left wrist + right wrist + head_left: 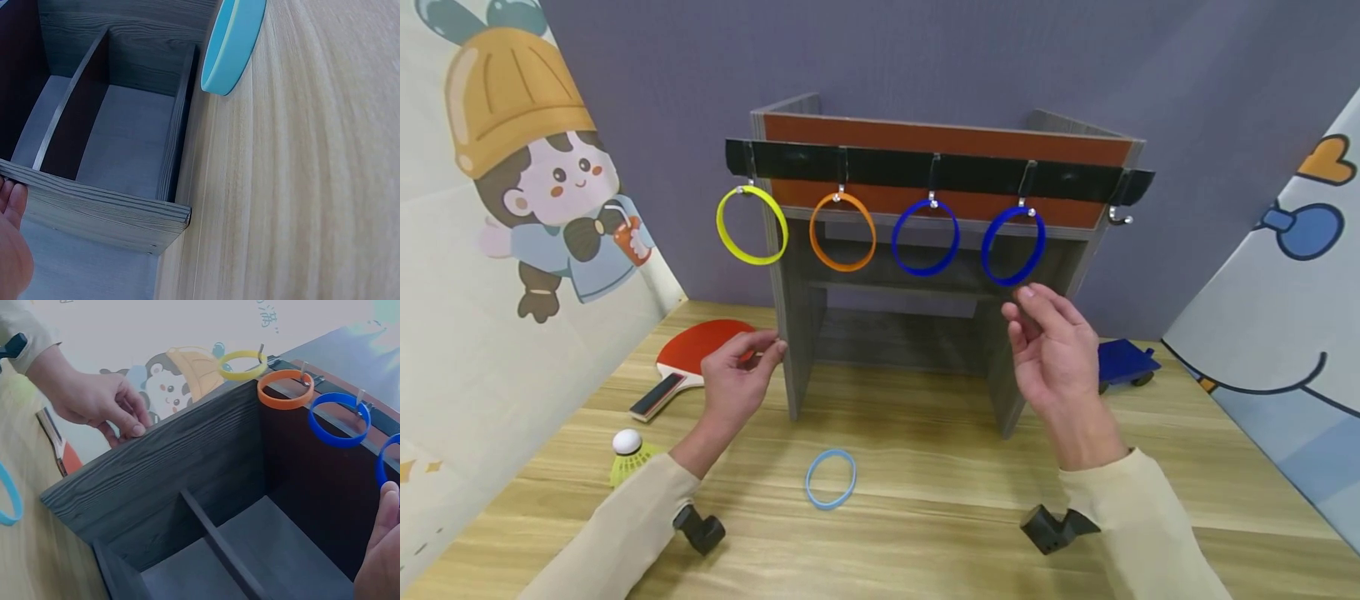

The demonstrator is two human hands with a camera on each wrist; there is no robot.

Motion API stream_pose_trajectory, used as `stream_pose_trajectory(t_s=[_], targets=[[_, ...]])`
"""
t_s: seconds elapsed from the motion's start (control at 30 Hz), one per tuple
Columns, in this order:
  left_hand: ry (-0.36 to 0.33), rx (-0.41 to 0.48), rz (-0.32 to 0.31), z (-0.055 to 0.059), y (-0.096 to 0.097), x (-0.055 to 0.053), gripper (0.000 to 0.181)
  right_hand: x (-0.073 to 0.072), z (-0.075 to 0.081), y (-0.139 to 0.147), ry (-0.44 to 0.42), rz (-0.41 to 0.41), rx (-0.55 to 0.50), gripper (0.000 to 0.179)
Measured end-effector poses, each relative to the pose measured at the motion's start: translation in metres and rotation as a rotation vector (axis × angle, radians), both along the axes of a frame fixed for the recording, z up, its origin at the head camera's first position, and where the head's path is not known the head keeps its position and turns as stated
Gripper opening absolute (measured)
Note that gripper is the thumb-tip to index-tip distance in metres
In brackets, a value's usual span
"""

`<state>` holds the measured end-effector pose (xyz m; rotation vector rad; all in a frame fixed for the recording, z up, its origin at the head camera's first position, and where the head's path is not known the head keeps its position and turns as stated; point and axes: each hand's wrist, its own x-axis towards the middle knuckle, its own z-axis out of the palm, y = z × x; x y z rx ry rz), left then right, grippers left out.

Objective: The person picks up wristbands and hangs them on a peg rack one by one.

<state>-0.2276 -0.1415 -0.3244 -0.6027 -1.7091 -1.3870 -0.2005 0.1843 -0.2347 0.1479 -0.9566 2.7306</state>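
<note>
Four hooks of the black rail (pixel 887 167) carry a yellow wristband (pixel 752 260), an orange wristband (pixel 842 267) and two dark blue wristbands (pixel 925 272). My right hand (pixel 1056 354) is just under the rightmost blue wristband (pixel 1013 282), its fingers loosely bent. In the right wrist view a fingertip (pixel 390 487) meets or nearly meets that band's lower edge. At the left, my left hand (pixel 737 375) holds the front edge of the grey shelf's side panel (pixel 790 367) between thumb and fingers. A light blue wristband (pixel 831 505) lies on the table in front of the shelf.
A bare hook (pixel 1120 219) is at the rail's right end. Left of the shelf lie a red table tennis paddle (pixel 696 346) and a yellow shuttlecock (pixel 628 462). A blue toy cart (pixel 1123 362) stands behind my right hand. Walls enclose the wooden table (pixel 925 517).
</note>
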Motion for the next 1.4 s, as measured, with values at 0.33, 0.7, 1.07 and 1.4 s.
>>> stream_pose_trajectory(t_s=[0.33,0.7,1.07,1.4], targets=[[0.009,0.020,0.009,-0.008,-0.002,-0.008,0.017,0.005,-0.024,-0.023,0.064,0.064,0.205,0.012],[-0.008,-0.001,-0.001,0.002,0.001,0.002,0.016,0.010,-0.062,-0.058,-0.035,0.188,0.607,0.009],[-0.007,-0.010,0.011,0.003,0.002,0.002,0.015,0.010,-0.100,-0.075,-0.037,0.402,0.953,0.021],[-0.018,-0.007,-0.005,0.002,0.000,0.003,0.016,0.006,-0.132,-0.091,-0.039,0.539,1.128,0.028]])
